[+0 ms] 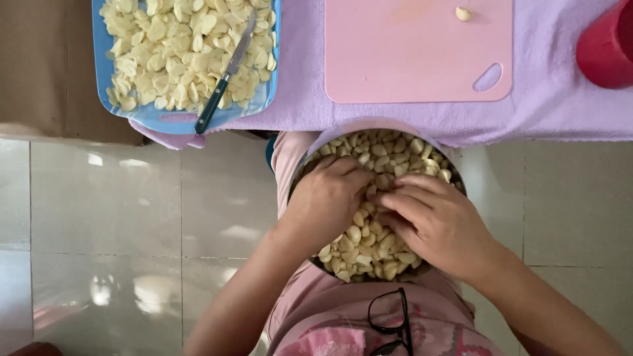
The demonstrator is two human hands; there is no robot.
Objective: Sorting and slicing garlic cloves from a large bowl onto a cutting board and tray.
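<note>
Glossy pale floor tiles (132,217) fill the left and lower part of the view, and a low surface draped in a lilac cloth (560,99) runs across the top. A round metal bowl (455,173) heaped with peeled cream-coloured garlic cloves (386,151) is held in the lap, just below the edge of the cloth. Both hands are sunk into the cloves. The left hand (326,198) is laid palm down on the left half of the heap, its fingers curled together and pressed into the cloves; whether a clove is actually clasped cannot be told. The right hand (438,221) is spread over the right half, its fingers slightly apart and reaching toward the left hand, with the fingertips of both nearly meeting at the middle of the bowl.

On the cloth, a flat pink plastic cutting board (415,59) is set directly above the bowl, and a single peeled clove (464,13) is left near its upper edge. To the left, a blue rectangular tray (158,118) is piled with sliced garlic (178,46), and a dark-handled knife (224,79) is laid slantwise across it. A red plastic container (606,49) is seen at the right edge. Black-framed glasses (389,323) are hung on the pink garment at the bottom.
</note>
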